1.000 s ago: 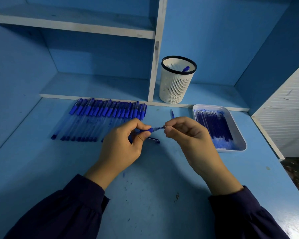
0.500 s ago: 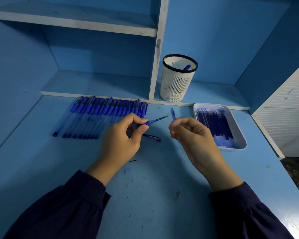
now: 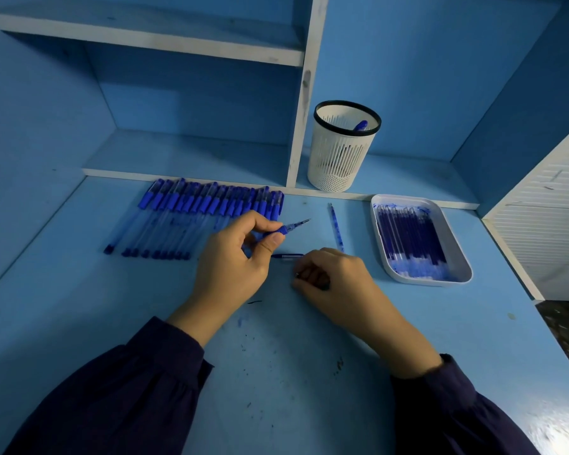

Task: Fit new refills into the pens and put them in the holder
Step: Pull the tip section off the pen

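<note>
Blue translucent pen [image 3: 289, 226], needle-tipped, sat pinched in the left hand's [image 3: 234, 267] thumb and fingers above the desk [image 3: 79, 290]; the right hand's [image 3: 335, 277] curled fingers hid any hold. Slotted white holder [image 3: 339, 159] stood behind.

I see a blue pen [image 3: 292, 225] pinched in my left hand [image 3: 234, 267], its bare tip aimed up and right. Behind it a row of capped pens [image 3: 194, 218] lies flat on the desk. One loose refill [image 3: 336, 228] lies just left of the white tray [image 3: 431, 283], which is packed with refills [image 3: 408, 238]. The white holder [image 3: 339, 162] stands upright on the shelf with a single pen [image 3: 361, 125] inside.
</note>
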A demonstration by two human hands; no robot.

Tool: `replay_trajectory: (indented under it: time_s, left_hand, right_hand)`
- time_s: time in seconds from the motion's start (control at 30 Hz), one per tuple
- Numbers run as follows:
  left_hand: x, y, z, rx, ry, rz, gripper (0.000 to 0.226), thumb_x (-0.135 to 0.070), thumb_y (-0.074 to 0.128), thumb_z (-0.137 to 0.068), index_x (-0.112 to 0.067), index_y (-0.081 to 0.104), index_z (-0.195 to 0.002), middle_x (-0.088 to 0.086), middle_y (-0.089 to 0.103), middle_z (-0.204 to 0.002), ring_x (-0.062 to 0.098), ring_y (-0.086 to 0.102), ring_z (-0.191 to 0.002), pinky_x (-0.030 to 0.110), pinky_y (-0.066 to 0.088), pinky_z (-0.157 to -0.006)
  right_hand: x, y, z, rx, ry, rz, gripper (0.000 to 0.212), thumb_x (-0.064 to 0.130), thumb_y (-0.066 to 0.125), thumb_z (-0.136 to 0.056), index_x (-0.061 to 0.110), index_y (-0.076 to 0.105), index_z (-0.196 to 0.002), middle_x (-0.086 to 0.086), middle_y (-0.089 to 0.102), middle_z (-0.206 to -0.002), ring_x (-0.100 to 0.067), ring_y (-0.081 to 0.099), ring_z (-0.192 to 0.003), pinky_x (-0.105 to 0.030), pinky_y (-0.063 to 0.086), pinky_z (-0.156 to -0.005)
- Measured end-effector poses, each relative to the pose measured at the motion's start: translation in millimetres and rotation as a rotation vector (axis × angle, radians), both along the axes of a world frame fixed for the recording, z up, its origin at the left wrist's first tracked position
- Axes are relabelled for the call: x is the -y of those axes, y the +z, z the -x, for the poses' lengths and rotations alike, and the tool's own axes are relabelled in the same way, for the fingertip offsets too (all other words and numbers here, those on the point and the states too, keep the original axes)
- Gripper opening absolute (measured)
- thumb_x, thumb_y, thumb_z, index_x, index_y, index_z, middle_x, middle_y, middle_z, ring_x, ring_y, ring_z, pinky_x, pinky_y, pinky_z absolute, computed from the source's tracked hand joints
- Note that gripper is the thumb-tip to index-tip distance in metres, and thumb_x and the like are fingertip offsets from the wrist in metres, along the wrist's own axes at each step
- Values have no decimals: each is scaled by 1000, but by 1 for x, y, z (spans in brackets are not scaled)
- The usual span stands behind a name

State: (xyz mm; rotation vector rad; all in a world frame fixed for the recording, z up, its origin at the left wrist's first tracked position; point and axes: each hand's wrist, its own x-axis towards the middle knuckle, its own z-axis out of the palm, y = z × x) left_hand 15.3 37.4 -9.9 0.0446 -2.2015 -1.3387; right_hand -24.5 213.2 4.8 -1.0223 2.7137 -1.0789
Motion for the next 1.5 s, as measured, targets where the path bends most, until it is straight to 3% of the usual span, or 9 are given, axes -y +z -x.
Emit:
replay_trajectory:
  time_s: [0.17,0.33,0.63,0.77,0.87,1.0,1.1,1.33,1.5]
  left_hand:
    - [0,2,0,-7,-5,19,8,-36,64,-88,-43,60,-89,-19,70,-86,14,63,-69,36,53,-57]
    - [-4,3,-2,-22,-20,49,7,-34,64,-88,-41,62,-89,-23,68,-88,15,61,-68,26,48,-53]
    - [-9,4,-4,-16,-30,90,6,-33,66,-88,-38,64,-90,-30,66,-83,9,60,-65,22,45,-52]
    - [-9,4,-4,3,-12,56,4,-20,71,-91,-23,69,-92,-34,63,-80,4,57,-63,10,39,-53]
    - [-12,4,-4,-11,-16,35,7,-18,71,-91,-24,68,-91,-25,69,-85,13,59,-61,21,45,-51]
    - [-22,5,-4,-42,-14,15,19,-18,71,-91,-35,62,-88,-14,72,-87,17,60,-62,32,48,-52]
    - [-28,6,-6,-27,-42,-31,9,-17,70,-91,-25,66,-91,-19,71,-86,9,60,-64,20,46,-53]
    - [-26,10,-9,-9,-73,-11,6,-19,69,-92,-24,66,-94,-19,67,-91,6,61,-68,14,44,-55]
    - [-24,7,-8,3,-30,-27,10,-15,67,-94,-22,64,-101,-17,62,-78,9,58,-67,20,45,-55]
  right_hand:
    - [-8,8,4,119,-70,119,13,10,73,-82,14,72,-94,3,69,-83,-4,62,-74,-9,46,-71]
    - [-7,16,9,220,-186,596,22,10,71,-85,9,67,-106,-2,66,-81,-7,60,-72,-17,48,-72]
    - [2,15,5,172,-183,592,5,6,69,-87,9,69,-91,-3,70,-80,-14,66,-75,-25,53,-73]
    - [-6,26,8,304,-252,907,6,1,60,-91,4,63,-95,-11,70,-77,-21,69,-75,-27,55,-72]
    - [-9,31,5,272,-305,1048,23,-2,56,-93,11,61,-112,-6,71,-80,-20,69,-80,-25,54,-78]
    - [-1,28,-3,153,-333,1051,24,-6,62,-88,8,68,-106,-8,68,-94,-13,65,-87,-19,49,-82]
    - [2,26,-4,68,-389,1011,20,-6,67,-84,9,73,-96,-12,69,-101,-11,66,-94,-16,47,-83]
    - [-7,42,12,263,-521,1241,16,-2,68,-85,9,74,-95,-13,73,-98,-20,69,-91,-30,54,-89]
    - [-27,56,41,371,-597,1182,18,0,63,-87,3,70,-103,-2,72,-78,-10,66,-74,-16,53,-73]
